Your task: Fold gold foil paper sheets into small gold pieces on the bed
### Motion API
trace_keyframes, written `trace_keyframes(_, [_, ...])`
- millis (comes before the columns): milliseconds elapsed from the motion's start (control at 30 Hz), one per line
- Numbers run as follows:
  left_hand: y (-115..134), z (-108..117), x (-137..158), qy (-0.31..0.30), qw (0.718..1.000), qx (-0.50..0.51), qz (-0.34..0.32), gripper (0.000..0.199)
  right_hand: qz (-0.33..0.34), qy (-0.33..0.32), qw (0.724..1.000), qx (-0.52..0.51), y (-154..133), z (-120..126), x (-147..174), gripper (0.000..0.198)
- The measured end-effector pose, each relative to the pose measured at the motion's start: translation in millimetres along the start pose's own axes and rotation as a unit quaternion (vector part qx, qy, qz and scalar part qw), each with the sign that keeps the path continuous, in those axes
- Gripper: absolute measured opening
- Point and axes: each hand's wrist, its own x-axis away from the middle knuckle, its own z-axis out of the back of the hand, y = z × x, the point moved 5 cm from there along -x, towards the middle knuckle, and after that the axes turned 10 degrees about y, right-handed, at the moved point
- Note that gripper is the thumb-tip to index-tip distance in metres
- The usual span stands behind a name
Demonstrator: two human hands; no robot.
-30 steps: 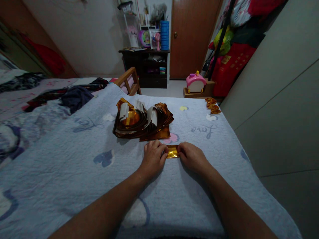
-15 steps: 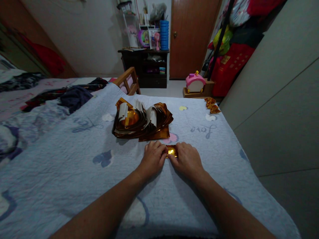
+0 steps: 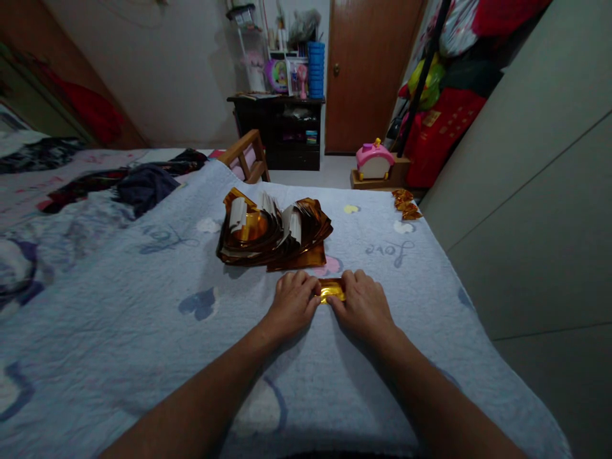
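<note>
A small sheet of shiny gold foil paper lies on the bed cover between my two hands. My left hand grips its left end with bent fingers and thumb. At its right end, my right hand holds it the same way, fingers curled over the far edge and thumb on the near side. The foil's ends are hidden under my fingers. Just beyond my hands sits a curled stack of gold foil sheets with white-grey backs, one flat sheet jutting out beneath it.
Several folded gold foil pieces rest near the far right corner of the light blue bed cover. Dark clothes lie at the left. Beyond the bed are a pink toy and a dark cabinet. A pale cabinet borders the right side.
My right hand has shifted slightly to the right, so more of the gold foil shows between my hands. My left hand stays nearly in place.
</note>
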Motion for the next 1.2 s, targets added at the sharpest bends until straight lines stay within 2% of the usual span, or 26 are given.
trace_keyframes(167, [1,2,0,-0.007,1.0,0.0,0.001,0.01,-0.009,0.022,1.0,0.011,19,2,-2,0.045])
trace_keyframes(367, [4,4,-1,-0.016,1.0,0.005,0.005,0.01,-0.014,0.003,1.0,-0.018,42,0,-6,0.052])
trace_keyframes(567, [3,4,1,0.008,1.0,0.018,0.005,0.007,-0.016,-0.024,0.999,-0.036,51,0,-8,0.054])
trace_keyframes(700, [-2,4,2,0.044,0.998,0.039,0.025,0.026,-0.009,-0.035,0.997,-0.064,57,-1,-11,0.052])
trace_keyframes(767, [-4,3,2,0.063,0.996,0.053,0.032,0.042,0.003,-0.031,0.993,-0.11,58,-2,-12,0.046])
trace_keyframes(833, [-6,2,2,0.07,0.996,0.059,0.024,0.051,0.022,-0.021,0.987,-0.158,55,-2,-14,0.038])
trace_keyframes(900, [-5,1,1,0.067,0.996,0.055,0.013,0.048,0.041,-0.005,0.983,-0.181,49,-3,-14,0.031])
trace_keyframes(1033, [-3,3,0,0.042,0.998,0.05,0.01,0.033,0.057,0.018,0.987,-0.151,36,-7,-12,0.03])
trace_keyframes(1200, [2,7,0,0.042,0.997,0.067,0.003,0.023,0.056,0.012,0.986,-0.156,31,-9,-11,0.021])
